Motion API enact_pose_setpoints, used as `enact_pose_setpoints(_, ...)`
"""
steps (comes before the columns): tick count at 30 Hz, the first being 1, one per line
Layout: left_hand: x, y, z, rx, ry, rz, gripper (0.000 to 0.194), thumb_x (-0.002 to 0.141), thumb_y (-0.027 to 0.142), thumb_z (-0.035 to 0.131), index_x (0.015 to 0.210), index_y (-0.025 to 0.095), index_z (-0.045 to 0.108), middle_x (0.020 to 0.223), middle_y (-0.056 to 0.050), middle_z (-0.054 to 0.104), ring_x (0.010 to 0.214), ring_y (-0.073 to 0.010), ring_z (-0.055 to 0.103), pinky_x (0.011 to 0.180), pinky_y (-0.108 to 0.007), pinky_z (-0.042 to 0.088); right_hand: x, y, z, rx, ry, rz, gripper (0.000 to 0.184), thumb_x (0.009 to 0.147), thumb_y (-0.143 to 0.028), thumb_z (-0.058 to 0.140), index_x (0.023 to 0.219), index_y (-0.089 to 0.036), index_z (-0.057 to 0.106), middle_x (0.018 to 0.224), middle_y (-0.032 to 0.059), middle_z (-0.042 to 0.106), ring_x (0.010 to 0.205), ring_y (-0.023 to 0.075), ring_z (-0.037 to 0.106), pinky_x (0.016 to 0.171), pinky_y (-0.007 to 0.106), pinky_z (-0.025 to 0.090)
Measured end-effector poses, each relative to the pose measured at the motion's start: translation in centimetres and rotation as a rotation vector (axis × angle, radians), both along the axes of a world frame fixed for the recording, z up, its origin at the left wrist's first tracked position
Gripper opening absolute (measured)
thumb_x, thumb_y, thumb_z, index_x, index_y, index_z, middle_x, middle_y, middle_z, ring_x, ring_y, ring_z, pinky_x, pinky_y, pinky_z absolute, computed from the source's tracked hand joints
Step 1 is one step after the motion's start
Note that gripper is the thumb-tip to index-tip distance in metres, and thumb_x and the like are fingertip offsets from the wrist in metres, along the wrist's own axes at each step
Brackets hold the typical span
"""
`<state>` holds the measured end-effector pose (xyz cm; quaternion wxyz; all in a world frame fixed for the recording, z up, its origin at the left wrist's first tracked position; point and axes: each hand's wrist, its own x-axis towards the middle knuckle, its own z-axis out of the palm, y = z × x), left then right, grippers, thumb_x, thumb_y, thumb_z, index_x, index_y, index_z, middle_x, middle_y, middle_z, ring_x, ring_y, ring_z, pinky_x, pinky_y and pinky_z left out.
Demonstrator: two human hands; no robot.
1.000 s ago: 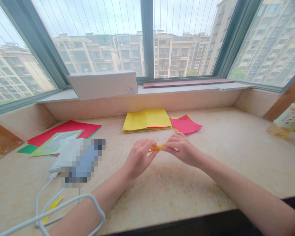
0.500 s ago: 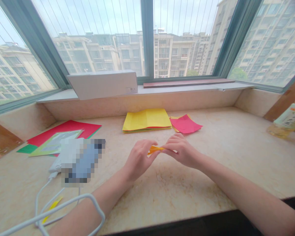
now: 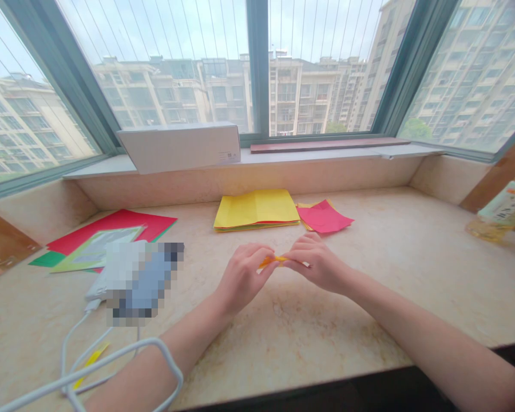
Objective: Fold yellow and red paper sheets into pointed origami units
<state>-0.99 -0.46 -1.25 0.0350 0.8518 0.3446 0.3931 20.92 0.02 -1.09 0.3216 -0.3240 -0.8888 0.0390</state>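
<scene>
A small folded piece of orange-yellow paper [image 3: 278,259] is held between both hands above the stone counter. My left hand [image 3: 246,272] pinches its left end, with thumb and fingers closed on it. On the other end, my right hand [image 3: 315,260] grips the paper the same way; its fingers cover most of that side. Just beyond the hands lies a stack of folded yellow sheets [image 3: 256,209], with red and green edges below. Right beside that stack are square sheets, a pink-red one [image 3: 326,216] on top of yellow ones.
On the left lie red and green sheets [image 3: 124,220], a white device with a cable [image 3: 95,297] and a blurred-out phone-like object [image 3: 148,286]. A yellow strip [image 3: 92,363] sits near the cable. A white box [image 3: 180,147] stands on the sill; a bottle [image 3: 504,209] is far right.
My left fingers have closed further over the orange-yellow paper, so less of its left end shows. My right hand stays almost still.
</scene>
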Motion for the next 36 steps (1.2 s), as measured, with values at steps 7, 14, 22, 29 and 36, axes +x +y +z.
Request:
enact_pose_setpoints(7, -0.1, 0.3, -0.3, 0.005, -0.011, -0.019, 0.003, 0.089, 0.021, 0.064, 0.09, 0.022, 0.067, 0.093, -0.002, 0.07, 0.089, -0.019, 0.064, 0.084, -0.036, 0.051, 0.0, 0.0, -0.1, 0.009, -0.014, -0.012, 0.028, 0.099, -0.038, 0.051, 0.094, -0.022, 0.074, 0.072, 0.0015, 0.069, 0.075, 0.0163, 0.058, 0.08, 0.033, 0.033)
enact_pose_setpoints(14, 0.0, 0.2, 0.1, -0.001, 0.011, -0.024, 0.01, 0.091, 0.016, 0.057, 0.089, 0.02, 0.066, 0.093, -0.004, 0.07, 0.089, -0.0195, 0.064, 0.084, -0.037, 0.05, 0.6, 0.6, -0.5, 0.058, -0.041, -0.034, 0.021, 0.098, -0.034, 0.054, 0.099, -0.025, 0.073, 0.081, 0.0015, 0.072, 0.08, 0.0176, 0.059, 0.083, 0.035, 0.032)
enact_pose_setpoints(22, 0.0, 0.5, -0.2, 0.001, 0.055, -0.032, 0.011, 0.085, 0.012, 0.062, 0.09, 0.02, 0.067, 0.097, -0.004, 0.071, 0.091, -0.0199, 0.066, 0.084, -0.037, 0.05, 1.0, 1.0, -0.8, 0.059, -0.067, -0.015, 0.018, 0.097, -0.033, 0.056, 0.1, -0.026, 0.073, 0.085, 0.0008, 0.072, 0.085, 0.0178, 0.058, 0.086, 0.037, 0.031)
enact_pose_setpoints(29, -0.4, 0.9, -0.4, 0.036, 0.121, -0.071, 0.006, 0.089, 0.021, 0.063, 0.091, 0.022, 0.069, 0.098, -0.003, 0.072, 0.092, -0.0199, 0.066, 0.086, -0.038, 0.048, 1.1, 0.9, -0.5, 0.086, -0.095, 0.016, 0.017, 0.097, -0.031, 0.057, 0.1, -0.026, 0.073, 0.092, 0.0018, 0.073, 0.089, 0.0183, 0.059, 0.088, 0.038, 0.031)
enact_pose_setpoints(36, -0.4, 0.7, -0.2, 0.047, 0.147, -0.072, 0.007, 0.088, 0.019, 0.061, 0.089, 0.021, 0.068, 0.096, -0.003, 0.072, 0.093, -0.0205, 0.065, 0.087, -0.039, 0.047, 1.1, 0.9, -0.6, 0.134, -0.11, 0.035, 0.016, 0.096, -0.031, 0.058, 0.1, -0.028, 0.072, 0.095, 0.0017, 0.072, 0.091, 0.0193, 0.058, 0.092, 0.04, 0.031)
